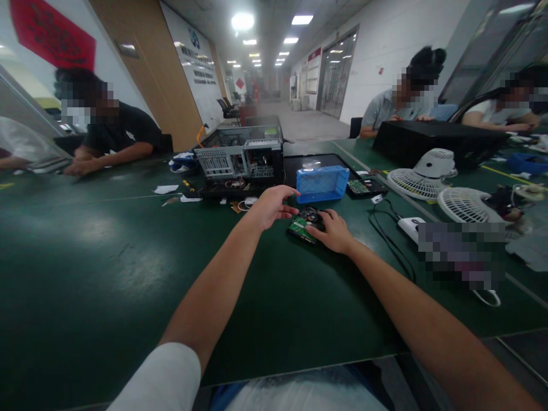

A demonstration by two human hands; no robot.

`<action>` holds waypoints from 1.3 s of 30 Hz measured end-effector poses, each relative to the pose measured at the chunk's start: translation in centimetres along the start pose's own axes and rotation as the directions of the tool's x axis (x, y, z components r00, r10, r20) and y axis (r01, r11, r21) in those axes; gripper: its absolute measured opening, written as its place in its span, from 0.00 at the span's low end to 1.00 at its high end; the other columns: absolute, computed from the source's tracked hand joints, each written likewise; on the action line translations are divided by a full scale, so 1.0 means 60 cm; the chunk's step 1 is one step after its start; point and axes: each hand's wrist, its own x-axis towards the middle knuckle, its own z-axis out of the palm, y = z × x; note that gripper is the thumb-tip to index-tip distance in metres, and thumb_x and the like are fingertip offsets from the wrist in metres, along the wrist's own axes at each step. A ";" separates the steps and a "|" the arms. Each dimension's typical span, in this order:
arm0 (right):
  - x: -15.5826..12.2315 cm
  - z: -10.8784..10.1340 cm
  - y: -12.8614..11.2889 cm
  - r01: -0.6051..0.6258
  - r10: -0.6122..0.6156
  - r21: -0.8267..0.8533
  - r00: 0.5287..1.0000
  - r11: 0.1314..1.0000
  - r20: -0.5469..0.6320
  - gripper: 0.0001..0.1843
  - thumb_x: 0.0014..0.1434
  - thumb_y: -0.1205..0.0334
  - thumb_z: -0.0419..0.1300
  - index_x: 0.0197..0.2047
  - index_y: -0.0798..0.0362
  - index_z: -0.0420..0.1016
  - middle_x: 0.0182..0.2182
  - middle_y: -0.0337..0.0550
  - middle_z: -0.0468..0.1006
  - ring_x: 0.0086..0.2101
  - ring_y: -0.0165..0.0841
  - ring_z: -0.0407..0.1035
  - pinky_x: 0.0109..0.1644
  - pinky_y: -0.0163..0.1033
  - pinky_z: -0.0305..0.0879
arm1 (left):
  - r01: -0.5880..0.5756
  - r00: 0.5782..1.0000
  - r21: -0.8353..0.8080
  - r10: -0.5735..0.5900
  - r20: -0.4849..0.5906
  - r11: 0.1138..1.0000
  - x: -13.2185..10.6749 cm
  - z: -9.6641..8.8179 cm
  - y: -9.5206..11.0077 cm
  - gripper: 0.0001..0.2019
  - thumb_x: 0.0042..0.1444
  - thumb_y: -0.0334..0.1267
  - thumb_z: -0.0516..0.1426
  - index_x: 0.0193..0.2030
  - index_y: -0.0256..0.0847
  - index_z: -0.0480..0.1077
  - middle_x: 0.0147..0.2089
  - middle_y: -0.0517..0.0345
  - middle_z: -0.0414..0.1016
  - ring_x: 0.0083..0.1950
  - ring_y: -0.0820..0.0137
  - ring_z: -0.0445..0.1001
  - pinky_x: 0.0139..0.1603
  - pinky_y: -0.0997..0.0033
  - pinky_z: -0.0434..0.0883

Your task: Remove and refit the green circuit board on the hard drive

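A hard drive [301, 229] with a green circuit board facing up lies on the green table in front of me. My right hand [337, 233] grips its right side, the thumb across the board and the fingers at the far edge. Just to the left, my left hand [276, 209] has its fingers apart and holds nothing. Its fingertips hover beside the drive's far left corner; I cannot tell if they touch it. Behind the drive stands a blue plastic bin [322, 184], tipped on its side with its opening towards me.
An opened computer case [240, 157] stands at the back left, beside a dark flat panel [319, 164]. Another circuit-board device [366, 187] lies right of the bin. Further right are a power strip [411, 228], white fan parts [422, 176] and a black case [436, 140]. Several people sit around.
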 end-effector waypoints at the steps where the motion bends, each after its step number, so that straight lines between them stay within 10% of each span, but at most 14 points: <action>1: 0.000 0.000 0.000 -0.002 0.002 0.000 1.000 1.000 0.001 0.42 0.62 0.30 0.51 0.67 0.53 0.65 0.64 0.59 0.63 0.63 0.53 0.60 0.66 0.56 0.53 | 0.008 1.000 -0.004 -0.008 0.012 1.000 -0.001 0.000 0.001 0.10 0.55 0.39 0.58 0.42 0.40 0.76 0.44 0.50 0.74 0.30 0.69 0.78 0.27 0.72 0.69; 13: -0.001 -0.004 -0.002 -0.015 0.015 0.005 1.000 1.000 0.014 0.43 0.62 0.30 0.51 0.68 0.53 0.64 0.65 0.59 0.63 0.63 0.54 0.60 0.67 0.56 0.52 | 0.035 0.999 -0.095 -0.035 0.009 0.995 0.007 -0.005 -0.003 0.09 0.57 0.38 0.59 0.43 0.38 0.74 0.44 0.45 0.78 0.37 0.59 0.82 0.43 0.56 0.79; 39: 0.001 0.002 0.002 -0.003 0.003 0.002 1.000 1.000 0.000 0.44 0.62 0.29 0.51 0.68 0.54 0.65 0.64 0.60 0.63 0.62 0.54 0.61 0.66 0.56 0.54 | 0.025 0.997 0.008 -0.025 0.067 1.000 -0.006 -0.003 0.001 0.13 0.60 0.43 0.63 0.47 0.38 0.77 0.52 0.47 0.77 0.33 0.72 0.79 0.33 0.73 0.73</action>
